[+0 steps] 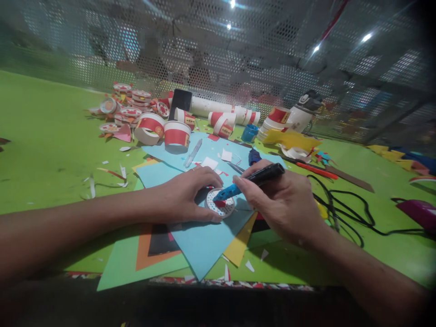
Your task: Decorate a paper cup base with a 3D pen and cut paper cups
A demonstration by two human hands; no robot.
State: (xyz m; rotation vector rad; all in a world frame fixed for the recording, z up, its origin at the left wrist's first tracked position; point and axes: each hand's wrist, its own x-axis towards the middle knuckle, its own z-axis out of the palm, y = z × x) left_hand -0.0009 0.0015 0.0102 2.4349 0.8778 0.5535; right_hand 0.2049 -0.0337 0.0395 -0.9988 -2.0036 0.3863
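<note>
At the centre of the frame, the left hand point(185, 195) is pinching a round paper disc point(220, 203) while the right hand point(282, 200) is gripping a black pen-shaped tool point(254, 180), its blue tip partly hiding the disc's pattern.

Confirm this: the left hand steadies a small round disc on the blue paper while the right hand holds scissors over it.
Not scissors. In the head view the right hand holds a black glue gun with a blue nozzle over the round disc. The left hand does steady it on the blue paper.

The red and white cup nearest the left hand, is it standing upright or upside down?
Upside down: the cup rests on its wide rim with the narrower base facing up.
</note>
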